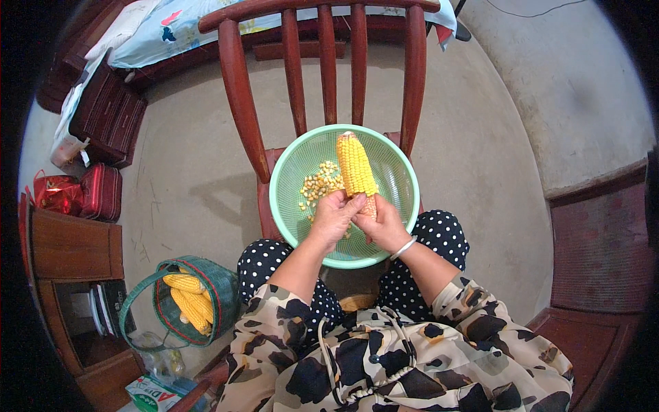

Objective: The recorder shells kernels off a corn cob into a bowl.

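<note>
An ear of yellow corn (356, 164) tilts over a pale green plastic mesh basin (278, 206), its pale-tipped end pointing away from me. The lower end of the cob (368, 207) is bare of kernels. My right hand (383, 225), with a bangle at the wrist, grips this bare end. Against the lowest kernel rows presses the thumb of my left hand (333, 216), its fingers curled at the ear's left side. Loose corn kernels (320, 181) lie in the basin, mostly left of the ear; some are hidden under my hands.
The basin rests on a red wooden chair (242, 98) in front of my knees. On the floor at left stands a green woven basket (224, 298) holding several corn ears (191, 304). Beyond are a wooden cabinet (77, 242), a red case (101, 193) and a bed (206, 36).
</note>
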`<action>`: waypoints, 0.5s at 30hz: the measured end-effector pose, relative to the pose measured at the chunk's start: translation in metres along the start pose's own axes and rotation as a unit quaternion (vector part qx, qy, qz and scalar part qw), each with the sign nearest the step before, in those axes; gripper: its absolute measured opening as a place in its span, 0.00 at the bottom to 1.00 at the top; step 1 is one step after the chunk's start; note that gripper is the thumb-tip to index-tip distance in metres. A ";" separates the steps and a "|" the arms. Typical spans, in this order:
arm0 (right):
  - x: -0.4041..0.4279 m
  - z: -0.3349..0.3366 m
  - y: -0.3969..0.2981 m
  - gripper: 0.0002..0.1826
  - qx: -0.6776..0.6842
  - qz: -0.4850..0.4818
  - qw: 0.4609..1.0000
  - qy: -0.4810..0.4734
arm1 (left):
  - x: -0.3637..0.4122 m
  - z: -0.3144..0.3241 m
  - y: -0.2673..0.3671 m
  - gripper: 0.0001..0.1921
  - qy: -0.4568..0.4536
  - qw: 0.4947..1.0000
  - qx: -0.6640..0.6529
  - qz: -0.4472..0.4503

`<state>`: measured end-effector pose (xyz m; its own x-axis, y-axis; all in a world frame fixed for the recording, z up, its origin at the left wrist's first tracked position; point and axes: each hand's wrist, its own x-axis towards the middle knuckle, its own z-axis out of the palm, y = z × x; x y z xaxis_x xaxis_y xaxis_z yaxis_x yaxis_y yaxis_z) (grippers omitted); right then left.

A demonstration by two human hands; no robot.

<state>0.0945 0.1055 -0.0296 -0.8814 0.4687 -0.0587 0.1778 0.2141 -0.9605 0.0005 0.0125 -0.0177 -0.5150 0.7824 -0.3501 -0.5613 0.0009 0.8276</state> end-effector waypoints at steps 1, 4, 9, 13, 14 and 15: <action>0.000 0.000 0.000 0.16 0.000 0.000 1.000 -0.001 | 0.000 -0.001 0.000 0.13 -0.005 1.000 0.004 0.003; -0.001 0.000 -0.003 0.16 0.032 0.027 0.999 -0.013 | -0.002 -0.002 0.003 0.13 -0.013 1.000 0.007 0.007; 0.000 -0.001 0.002 0.16 0.009 -0.002 1.000 -0.005 | -0.001 -0.005 0.003 0.11 -0.024 0.997 0.070 0.022; 0.000 -0.001 0.004 0.16 0.006 0.018 1.000 -0.010 | -0.002 -0.007 0.008 0.11 -0.038 0.986 0.153 0.052; 0.000 -0.002 0.004 0.16 0.016 0.017 1.000 -0.010 | -0.002 -0.007 0.009 0.11 -0.036 0.981 0.183 0.053; 0.000 -0.002 0.002 0.16 0.025 0.017 0.999 -0.011 | -0.002 -0.007 0.008 0.11 -0.036 0.981 0.183 0.053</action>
<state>0.0955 0.1075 -0.0312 -0.8846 0.4560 -0.0976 0.1866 0.1543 -0.9702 -0.0076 0.0067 -0.0139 -0.5040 0.8318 -0.2327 -0.2302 0.1303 0.9644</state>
